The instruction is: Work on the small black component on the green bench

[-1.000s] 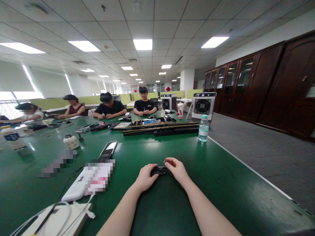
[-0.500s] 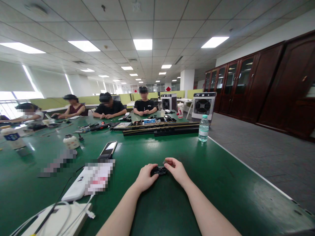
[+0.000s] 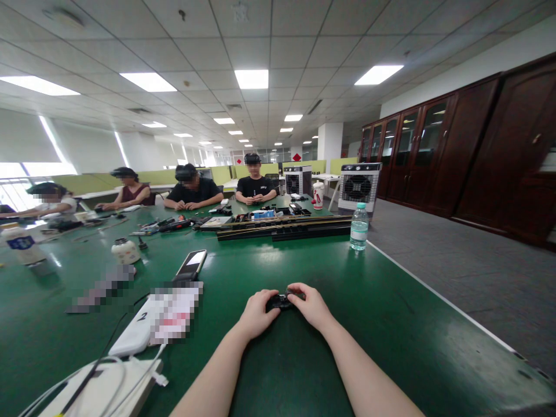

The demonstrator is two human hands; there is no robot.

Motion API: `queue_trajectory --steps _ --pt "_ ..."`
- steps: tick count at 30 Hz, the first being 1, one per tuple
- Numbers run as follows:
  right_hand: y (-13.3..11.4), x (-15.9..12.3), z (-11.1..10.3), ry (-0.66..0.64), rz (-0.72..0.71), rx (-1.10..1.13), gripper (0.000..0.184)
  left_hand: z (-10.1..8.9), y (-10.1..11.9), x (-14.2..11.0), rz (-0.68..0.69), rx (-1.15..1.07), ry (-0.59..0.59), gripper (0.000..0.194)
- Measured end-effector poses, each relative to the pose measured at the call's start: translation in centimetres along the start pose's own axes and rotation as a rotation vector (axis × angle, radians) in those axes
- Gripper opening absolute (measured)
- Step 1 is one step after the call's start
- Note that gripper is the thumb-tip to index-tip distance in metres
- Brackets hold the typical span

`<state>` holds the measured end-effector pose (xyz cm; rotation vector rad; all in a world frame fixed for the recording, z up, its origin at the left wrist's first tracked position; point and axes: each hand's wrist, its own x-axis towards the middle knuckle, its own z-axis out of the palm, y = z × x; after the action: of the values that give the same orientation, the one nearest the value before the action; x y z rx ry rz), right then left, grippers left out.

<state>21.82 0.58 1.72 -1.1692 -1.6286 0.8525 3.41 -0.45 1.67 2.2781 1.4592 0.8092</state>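
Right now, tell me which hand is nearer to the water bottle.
Right. The right hand is on the near side of the water bottle and to its left; the left hand is on that side too, farther left.

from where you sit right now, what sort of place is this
Most likely an open-plan office: low yellow-green partitions stand beyond the large green table, and a row of dark wooden cabinets runs along the wall on the right.
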Motion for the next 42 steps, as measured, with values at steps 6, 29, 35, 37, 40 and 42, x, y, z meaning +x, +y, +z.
queue_trajectory --steps 6,29,35,37,40,42 --pt "-0.8 -0.5 -0.1 -0.002 -0.059 -0.13 0.022 0.0 0.1 0.0 -0.014 0.002 -0.002 0.042" --pt "-0.6 -0.7 -0.1 -0.161 -0.109 -0.345 0.024 0.3 -0.5 0.1 0.011 0.002 0.011 0.042" --pt "-0.5 -0.6 -0.4 -0.166 -0.061 -0.29 0.037 0.5 -0.8 0.1 0.008 0.001 0.011 0.042" --pt "-0.5 -0.6 -0.4 -0.159 -0.051 -0.282 0.041 0.5 -0.9 0.1 0.007 -0.002 0.012 0.042" --pt "-0.6 -0.6 -0.4 -0.155 -0.041 -0.28 0.043 0.5 -0.9 0.1 0.006 -0.004 0.01 0.042" --pt "-0.6 -0.6 -0.4 -0.155 -0.034 -0.284 0.042 0.5 -0.9 0.1 0.004 -0.004 0.006 0.043"
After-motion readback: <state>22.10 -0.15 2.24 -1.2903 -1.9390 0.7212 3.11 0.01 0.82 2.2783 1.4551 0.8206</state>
